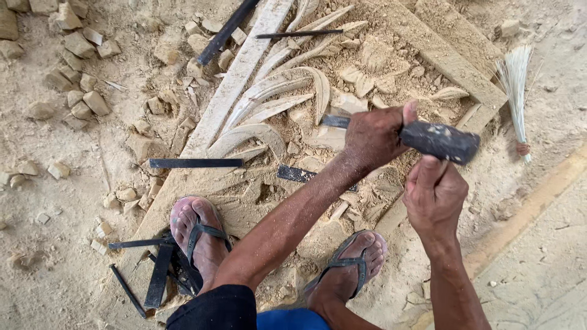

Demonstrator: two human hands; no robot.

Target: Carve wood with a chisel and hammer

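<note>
A pale stone slab (244, 67) carved with curved leaf shapes lies on the ground, covered in dust and chips. My left hand (374, 139) is shut on a flat dark chisel (335, 121), whose blade points left onto the carving. My right hand (433, 197) grips the handle of a dark mallet (441, 142). The mallet's head sits just right of my left hand, close to the chisel's hidden top end. My two feet in sandals (199, 235) (351, 263) stand on the slab's near end.
Loose chisels lie on the slab (195, 163) (297, 174) (299, 34), and several more sit by my left foot (158, 272). A long dark bar (226, 30) lies at the top. Stone chunks (79, 73) are scattered at left. A straw brush (515, 79) rests at right.
</note>
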